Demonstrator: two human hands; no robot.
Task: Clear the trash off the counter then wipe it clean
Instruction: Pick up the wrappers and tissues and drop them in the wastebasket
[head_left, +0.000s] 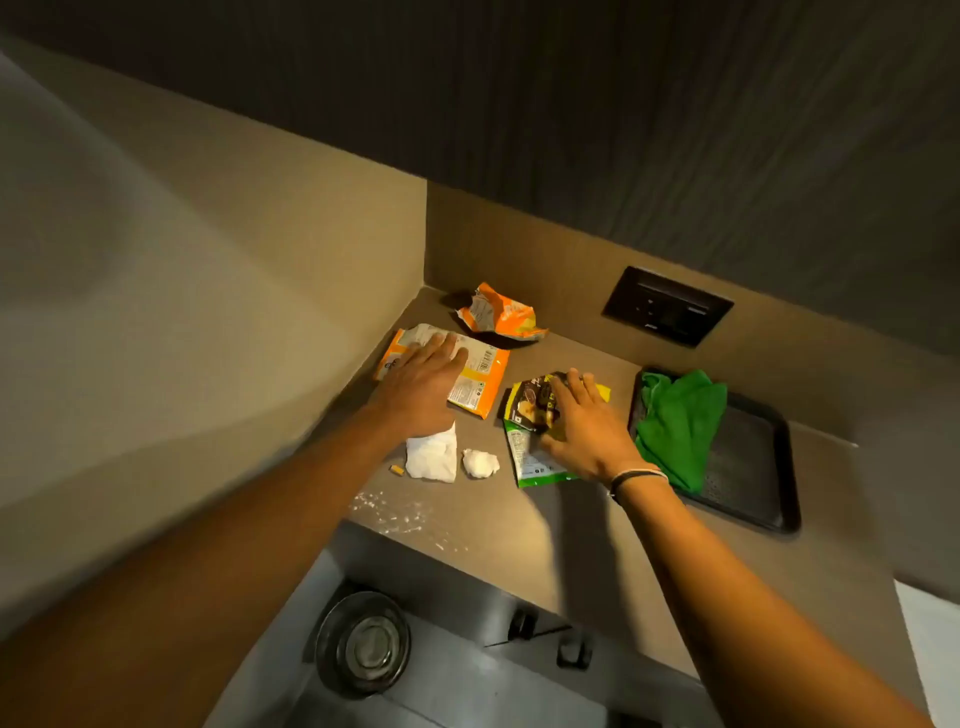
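On the brown counter (545, 525) my left hand (421, 384) lies flat, fingers spread, on a flat orange packet (480, 376). My right hand (582, 426) rests open on a dark brown and yellow wrapper (530, 402) that overlaps a green wrapper (522, 457). A crumpled orange wrapper (498, 314) lies in the back corner. Two white crumpled tissues (432, 457) (479, 462) sit near my left wrist, with a small yellow scrap (397, 470) beside them. White crumbs (395, 512) dot the counter's front edge. A green cloth (675, 421) lies on a black tray (748, 478) at the right.
A steel sink (457, 670) with a round drain (363, 644) lies below the counter's front edge. Walls close in the counter at the left and back. A black socket panel (667, 306) is set in the back wall.
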